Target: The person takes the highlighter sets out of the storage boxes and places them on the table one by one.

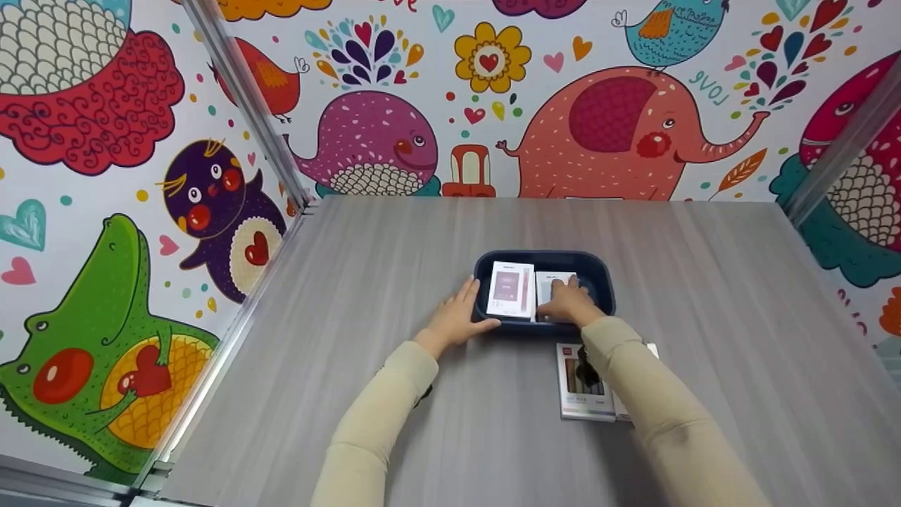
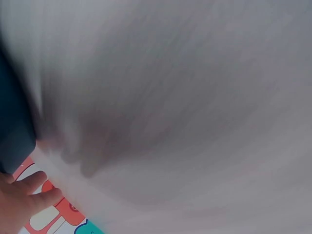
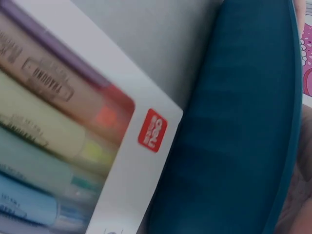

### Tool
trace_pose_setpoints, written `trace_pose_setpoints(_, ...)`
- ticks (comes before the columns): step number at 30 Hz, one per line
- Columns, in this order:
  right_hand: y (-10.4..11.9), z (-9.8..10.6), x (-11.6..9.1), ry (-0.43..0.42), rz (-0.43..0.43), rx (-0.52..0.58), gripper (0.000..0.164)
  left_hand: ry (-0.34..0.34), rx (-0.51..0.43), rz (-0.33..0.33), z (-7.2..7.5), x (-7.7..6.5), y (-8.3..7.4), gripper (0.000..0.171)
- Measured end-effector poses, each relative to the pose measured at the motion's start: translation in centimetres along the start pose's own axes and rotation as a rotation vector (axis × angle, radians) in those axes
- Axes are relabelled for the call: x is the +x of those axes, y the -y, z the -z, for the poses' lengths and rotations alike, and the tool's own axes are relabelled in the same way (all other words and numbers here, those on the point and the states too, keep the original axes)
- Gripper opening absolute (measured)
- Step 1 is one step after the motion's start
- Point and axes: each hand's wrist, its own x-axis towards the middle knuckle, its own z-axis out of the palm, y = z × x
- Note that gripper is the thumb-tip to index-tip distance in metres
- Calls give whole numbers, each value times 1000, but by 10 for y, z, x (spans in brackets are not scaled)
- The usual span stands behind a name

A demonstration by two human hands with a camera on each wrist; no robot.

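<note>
A dark blue basket (image 1: 602, 282) stands mid-table, its side filling much of the right wrist view (image 3: 234, 117). Inside it, on the left, a white box with a pink panel (image 1: 510, 289) lies beside a second white box (image 1: 545, 280). My right hand (image 1: 569, 304) reaches over the near rim and grips the second box, partly covering it. With fingers spread, my left hand (image 1: 454, 320) rests against the basket's left side, thumb near the front rim. In the left wrist view that hand (image 2: 22, 202) shows beside the basket wall (image 2: 12, 117).
In front of the basket, under my right forearm, lies a white pack of highlighters (image 1: 584, 405) with a window. Another white box (image 1: 622, 408) lies beside it, mostly hidden by the sleeve. Printed panels (image 1: 366, 141) border the grey table (image 1: 338, 282) at back and sides.
</note>
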Motion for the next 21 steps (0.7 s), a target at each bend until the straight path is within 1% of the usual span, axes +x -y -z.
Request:
trace_pose_setpoints(4, 2, 1, -2, 0, -30, 12, 81, 4, 3, 6, 1, 0, 0, 96)
trace_pose_setpoints(9, 1, 1, 2, -1, -58, 32, 85, 11, 5, 21, 0, 0, 0, 96)
trace_pose_setpoints(14, 0, 0, 4, -8, -84, 60, 88, 10, -11, 19, 0, 1, 1, 96)
trace_pose_setpoints(21, 4, -3, 6, -17, -101, 45, 89, 11, -15, 15, 0, 0, 1, 96)
